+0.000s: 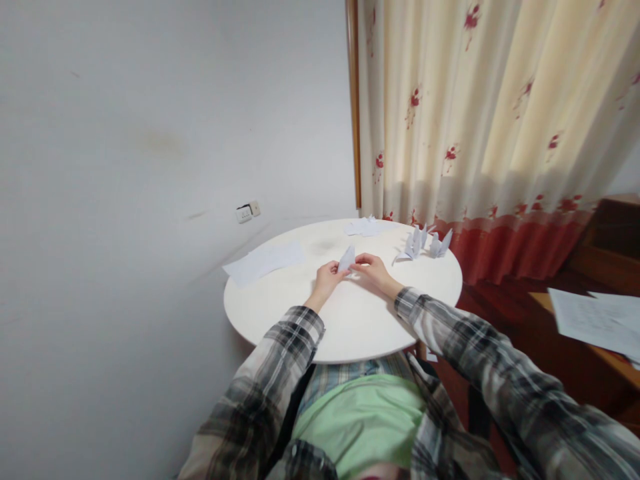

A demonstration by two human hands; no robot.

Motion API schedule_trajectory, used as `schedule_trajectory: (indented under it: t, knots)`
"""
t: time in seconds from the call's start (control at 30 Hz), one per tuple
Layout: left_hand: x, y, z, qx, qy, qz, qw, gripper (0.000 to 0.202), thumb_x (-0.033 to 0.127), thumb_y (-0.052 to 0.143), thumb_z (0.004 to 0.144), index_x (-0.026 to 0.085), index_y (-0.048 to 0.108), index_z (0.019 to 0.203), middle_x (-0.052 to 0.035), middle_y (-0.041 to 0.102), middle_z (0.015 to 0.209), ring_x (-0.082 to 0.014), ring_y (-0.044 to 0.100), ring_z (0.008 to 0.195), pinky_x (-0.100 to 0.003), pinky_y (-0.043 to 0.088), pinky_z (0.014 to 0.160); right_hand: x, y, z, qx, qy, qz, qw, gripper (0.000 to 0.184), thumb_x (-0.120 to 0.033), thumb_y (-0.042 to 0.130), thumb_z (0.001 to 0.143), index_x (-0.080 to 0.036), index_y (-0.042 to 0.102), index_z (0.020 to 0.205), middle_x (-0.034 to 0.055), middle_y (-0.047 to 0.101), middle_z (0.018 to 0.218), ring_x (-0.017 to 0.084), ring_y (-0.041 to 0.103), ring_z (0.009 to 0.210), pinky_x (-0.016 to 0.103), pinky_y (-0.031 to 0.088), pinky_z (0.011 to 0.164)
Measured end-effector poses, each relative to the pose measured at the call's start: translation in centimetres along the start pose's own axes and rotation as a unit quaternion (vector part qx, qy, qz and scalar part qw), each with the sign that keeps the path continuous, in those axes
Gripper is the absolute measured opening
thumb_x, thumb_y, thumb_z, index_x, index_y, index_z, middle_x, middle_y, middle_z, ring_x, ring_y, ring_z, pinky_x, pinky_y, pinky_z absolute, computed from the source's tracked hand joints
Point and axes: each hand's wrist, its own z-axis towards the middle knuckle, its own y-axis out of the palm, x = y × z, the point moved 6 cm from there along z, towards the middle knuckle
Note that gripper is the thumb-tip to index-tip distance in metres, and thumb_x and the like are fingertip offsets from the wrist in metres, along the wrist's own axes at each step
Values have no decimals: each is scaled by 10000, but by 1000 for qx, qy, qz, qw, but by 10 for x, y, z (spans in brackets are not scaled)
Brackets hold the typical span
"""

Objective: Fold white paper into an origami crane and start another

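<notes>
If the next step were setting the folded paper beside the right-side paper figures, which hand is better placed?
Probably the right hand: it is nearer the paper figures. Both it and the left hand hold the folded paper, but the left lies farther away.

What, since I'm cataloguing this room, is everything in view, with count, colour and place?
round table: one, white, centre
folded paper: one, white, above the table's middle
paper figures: at least two, white, table's far right
flat paper: count unclear, white, table's left
far papers: count unclear, white, table's far edge
wall: white, left and behind
wall plates: two, pale, low on the wall
curtain: cream and red, floral, behind right
floor: dark red, right
sheets: at least two, white, far right
green shirt: one, bottom
checked sleeves: two, grey, black, white, both sides
left hand: one, bare, holding the folded paper
right hand: one, bare, at its right edge
</notes>
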Motion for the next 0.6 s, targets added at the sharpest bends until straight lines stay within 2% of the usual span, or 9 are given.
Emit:
schedule_trajectory:
  t: [0.13,0.33,0.6]
  knots:
    - [5,1,-2,-11,20,40,999,212,276,696,520,144,593,650,10,606,635,-125,545,614,-235,409,609,-2,0,-2,-8,5,-19,1000,216,-332,696,540,-154,626,640,27,631,681,146,548,648,308,424,727]
    - [5,0,-3,-16,31,83,996,207,300,696,522,144,581,594,25,563,570,-118,513,566,-227,385,566,-7,-4,-4,6,1,-18,1000,189,-318,692,558,-157,658,650,45,661,715,163,576,680,304,432,740]
    - [3,0,-3,-37,28,116,992,246,335,680,537,128,587,635,22,564,584,-123,518,585,-242,401,596,-9,-7,-2,26,-10,9,1000,189,-306,694,550,-150,672,654,47,670,716,167,584,697,319,431,757]
